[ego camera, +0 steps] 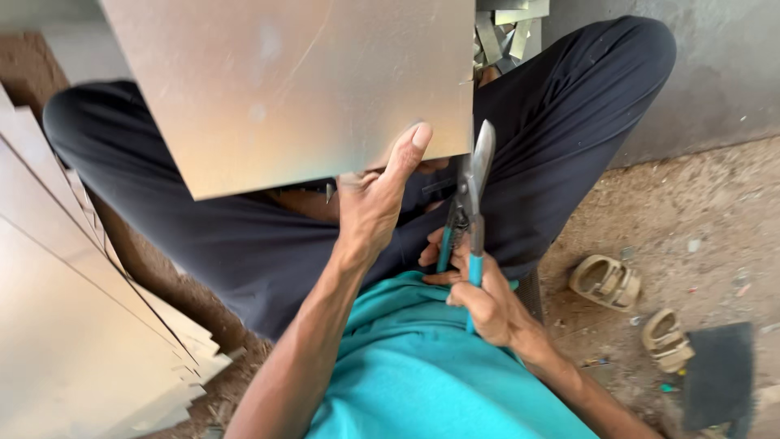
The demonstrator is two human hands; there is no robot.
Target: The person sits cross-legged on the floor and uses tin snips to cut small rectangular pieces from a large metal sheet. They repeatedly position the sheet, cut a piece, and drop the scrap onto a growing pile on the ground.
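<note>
A large flat metal sheet [284, 81] fills the upper middle of the head view, held out over my lap. My left hand [375, 199] grips its lower right corner, thumb pressed on the top face. My right hand [479, 297] is closed on the teal handles of a pair of tin snips [470, 195]. The snips' blades point up along the sheet's right edge, close to my left thumb. I sit cross-legged in dark trousers and a teal shirt.
A stack of cut metal sheets [73, 325] leans at the left. Metal offcuts [508, 28] lie beyond the sheet at the top. A pair of tan sandals [634, 309] and a dark mat [719, 374] lie on the dirt floor at the right, below a grey wall.
</note>
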